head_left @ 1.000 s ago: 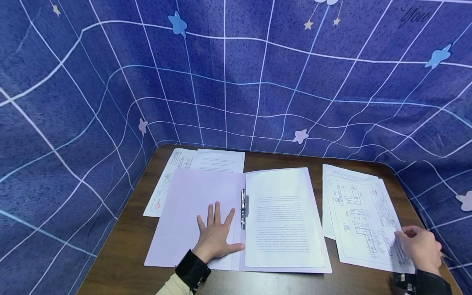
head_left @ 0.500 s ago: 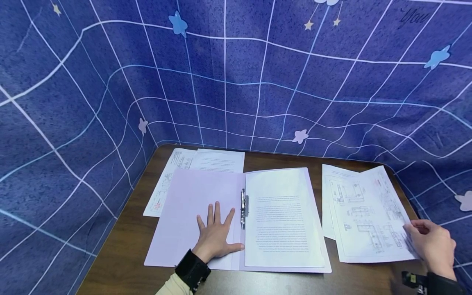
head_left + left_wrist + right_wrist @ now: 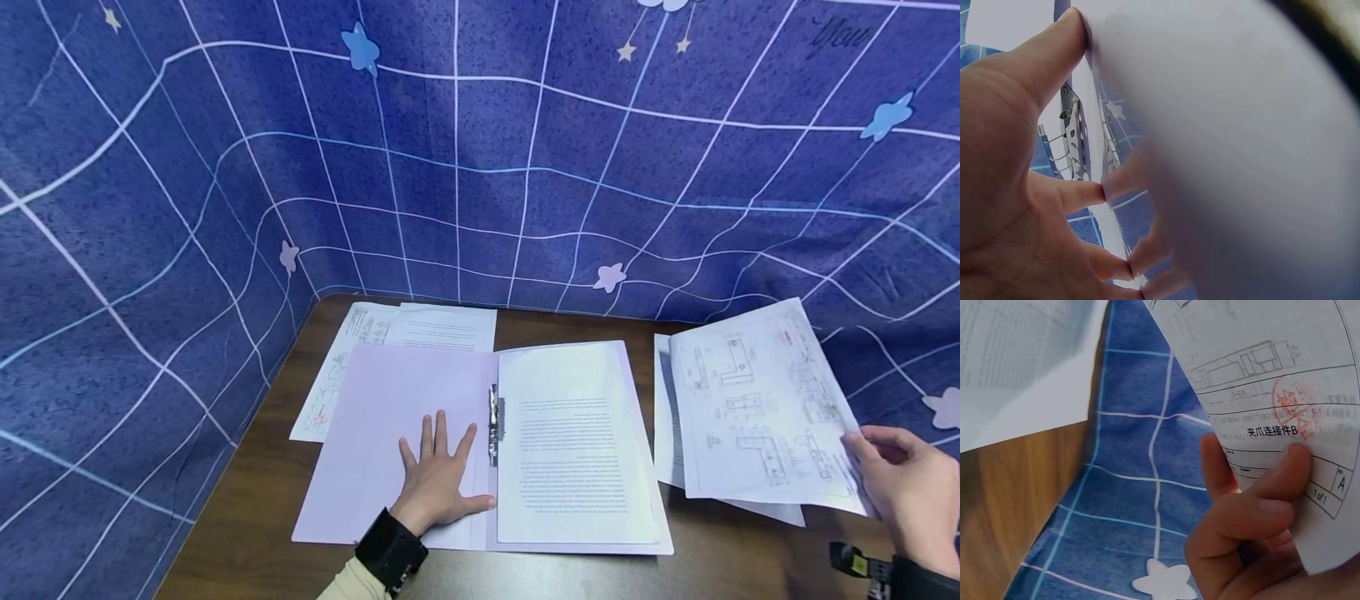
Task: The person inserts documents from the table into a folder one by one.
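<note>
An open lilac folder (image 3: 397,392) lies on the table, a metal clip (image 3: 493,425) along its spine. My left hand (image 3: 433,492) rests on the left cover with fingers spread; in the left wrist view the thumb and fingertips touch its glossy surface. On the folder's right side lies a page of printed text (image 3: 573,458). At the far right, my right hand (image 3: 911,492) pinches the edge of a technical drawing sheet (image 3: 757,408), which is raised and tilted. Thumb and fingers grip it near a red stamp (image 3: 1294,406) in the right wrist view.
Beneath the raised drawing, other paper (image 3: 665,425) lies on the brown wooden table (image 3: 225,508). More sheets (image 3: 442,325) stick out from behind the folder at the back left. A blue curtain (image 3: 480,167) with stars and grid lines hangs around the table.
My right hand has moved right and slightly away from me, lifting the drawing sheet off the paper below. My left hand and the folder have stayed put.
</note>
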Demonstrator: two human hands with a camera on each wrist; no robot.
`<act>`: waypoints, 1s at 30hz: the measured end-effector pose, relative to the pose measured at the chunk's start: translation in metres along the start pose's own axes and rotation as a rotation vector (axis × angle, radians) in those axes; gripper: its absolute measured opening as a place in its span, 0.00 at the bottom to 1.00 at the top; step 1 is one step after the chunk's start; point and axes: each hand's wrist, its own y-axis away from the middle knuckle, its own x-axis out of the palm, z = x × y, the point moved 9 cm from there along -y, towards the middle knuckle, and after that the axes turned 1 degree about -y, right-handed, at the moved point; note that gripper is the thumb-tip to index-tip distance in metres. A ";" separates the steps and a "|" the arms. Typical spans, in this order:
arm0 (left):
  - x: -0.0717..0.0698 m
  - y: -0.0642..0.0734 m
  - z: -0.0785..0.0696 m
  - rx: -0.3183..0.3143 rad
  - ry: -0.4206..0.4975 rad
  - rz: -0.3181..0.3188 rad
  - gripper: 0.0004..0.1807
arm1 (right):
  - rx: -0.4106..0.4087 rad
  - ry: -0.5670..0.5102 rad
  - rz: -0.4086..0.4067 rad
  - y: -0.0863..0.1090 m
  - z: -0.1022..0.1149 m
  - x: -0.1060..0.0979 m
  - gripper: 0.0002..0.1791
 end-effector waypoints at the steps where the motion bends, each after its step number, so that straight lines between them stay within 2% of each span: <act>1: 0.000 0.000 0.000 0.001 -0.001 0.001 0.62 | 0.015 -0.034 -0.008 0.001 0.000 -0.001 0.18; 6: 0.001 -0.001 0.000 0.004 -0.003 0.001 0.62 | 0.048 -0.137 -0.040 0.004 0.003 -0.005 0.14; 9: 0.000 -0.001 0.000 0.008 -0.002 -0.003 0.62 | 0.054 -0.222 -0.068 0.006 0.007 -0.008 0.04; 13: 0.000 -0.001 0.000 0.011 -0.002 -0.005 0.62 | 0.055 -0.348 -0.092 0.010 0.012 -0.012 0.23; 14: 0.000 -0.001 0.000 0.012 -0.002 -0.005 0.62 | 0.050 -0.359 -0.094 0.011 0.014 -0.012 0.24; 17: 0.000 -0.001 0.000 0.010 -0.004 -0.004 0.62 | 0.042 -0.371 -0.102 0.014 0.019 -0.013 0.23; 22: 0.000 -0.001 -0.001 0.004 -0.008 0.001 0.62 | 0.023 -0.325 -0.117 0.017 0.026 -0.014 0.20; 30: 0.001 -0.001 0.000 -0.001 -0.006 0.006 0.63 | 0.028 -0.321 -0.102 0.025 0.036 -0.014 0.16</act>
